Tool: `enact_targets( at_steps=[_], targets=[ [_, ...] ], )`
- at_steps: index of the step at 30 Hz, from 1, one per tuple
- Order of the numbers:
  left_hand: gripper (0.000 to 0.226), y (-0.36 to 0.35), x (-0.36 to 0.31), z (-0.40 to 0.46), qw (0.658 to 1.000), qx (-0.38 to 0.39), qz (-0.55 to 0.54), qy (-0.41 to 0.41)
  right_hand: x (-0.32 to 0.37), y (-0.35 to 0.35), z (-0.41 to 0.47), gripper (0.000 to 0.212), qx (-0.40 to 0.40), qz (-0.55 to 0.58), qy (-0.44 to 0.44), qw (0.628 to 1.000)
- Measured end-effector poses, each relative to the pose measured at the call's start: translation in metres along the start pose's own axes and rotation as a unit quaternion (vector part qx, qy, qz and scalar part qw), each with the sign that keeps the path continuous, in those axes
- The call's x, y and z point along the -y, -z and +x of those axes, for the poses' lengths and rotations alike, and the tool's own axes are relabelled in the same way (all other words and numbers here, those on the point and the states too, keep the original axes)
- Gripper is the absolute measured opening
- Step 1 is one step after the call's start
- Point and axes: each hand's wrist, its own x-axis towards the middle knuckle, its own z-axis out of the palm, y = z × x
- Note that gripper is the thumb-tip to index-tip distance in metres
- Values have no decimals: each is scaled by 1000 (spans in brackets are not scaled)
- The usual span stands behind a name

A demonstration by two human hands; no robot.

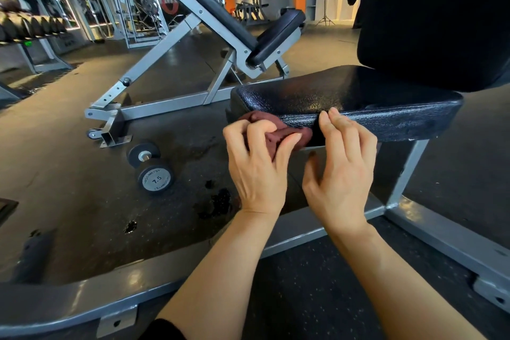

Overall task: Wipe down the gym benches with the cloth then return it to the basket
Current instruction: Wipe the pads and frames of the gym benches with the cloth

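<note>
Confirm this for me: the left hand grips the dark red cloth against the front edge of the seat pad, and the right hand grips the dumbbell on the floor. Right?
Not quite. In the head view the right hand rests open against the seat pad, not on the dumbbell, which lies untouched on the floor. The left hand does grip the dark red cloth at the pad's front edge.

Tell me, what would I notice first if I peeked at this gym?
Two hands in the middle: the left hand bunches a dark red cloth against the front edge of a black bench seat, and the right hand touches that edge. A dumbbell marked 7.5 lies on the floor to the left.
</note>
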Motion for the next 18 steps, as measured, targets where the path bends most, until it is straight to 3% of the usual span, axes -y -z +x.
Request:
enact_targets(
  at_steps=[5,9,14,18],
  targets=[
    [19,2,11,-2,998,19,29,-61,-3,3,-1,58,7,0,17,1000],
    [22,-1,5,-5,1000,2,13,-17,-3,4,2,59,9,3,13,1000],
    [21,4,12,2,990,50,76,-110,-5,5,1,58,15,9,20,1000],
    [24,6,17,-4,996,20,70,-44,-9,8,4,56,16,2,34,999]
  ],
)
